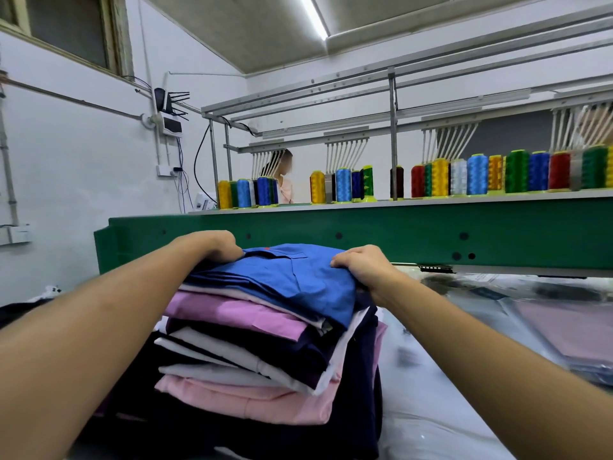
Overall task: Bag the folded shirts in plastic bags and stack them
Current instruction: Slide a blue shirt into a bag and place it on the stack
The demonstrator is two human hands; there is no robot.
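Note:
A folded blue shirt [292,277] lies on top of a tall stack of folded shirts [265,353] in pink, white, lilac and dark navy. My left hand [215,247] grips the blue shirt's far left edge, fingers curled into the cloth. My right hand [361,263] grips its right edge, thumb on top and fingers under the fold. To the right, bagged shirts [564,330] lie in shiny clear plastic on the table.
A green embroidery machine beam [365,230] runs across just behind the stack. Several coloured thread cones [477,175] stand on its shelf. A person [285,175] stands behind the machine. White cloth or plastic [431,410] covers the table at the lower right.

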